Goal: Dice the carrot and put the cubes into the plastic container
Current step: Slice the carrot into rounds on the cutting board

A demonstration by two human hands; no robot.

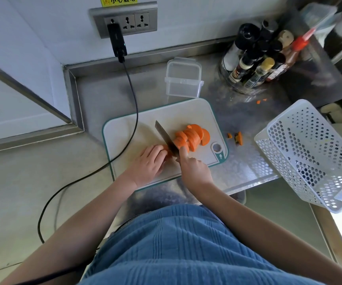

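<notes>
On the cutting board [124, 130], we find the carrot [190, 136] partly reduced to a fanned row of slices, with the uncut remainder lying under the left hand [149, 161]. The plastic container [183, 79] stands open and holds nothing, just beyond the board's far edge.

Hazards, as we judge them:
- The left fingertips sit close beside the blade of the knife [165, 136]. A slip on the short, rounded stub would bring the edge onto them.
- The slices lean on one another. A sideways push from the blade could topple them off the board toward the carrot scraps [237, 137] on the steel counter [248, 165].
- The black cable [134, 99] crosses the board's left corner. A snag from the left forearm could shift the board during a cut.
- The slices are not yet cubes; we consider transfer to the container premature.

Grip state:
- The right hand [194, 171] is clenched round the knife handle, index finger extended along the blade spine.
- The left hand has its fingers curled down over the carrot stub, pinning it to the board. The stub is mostly hidden.
</notes>
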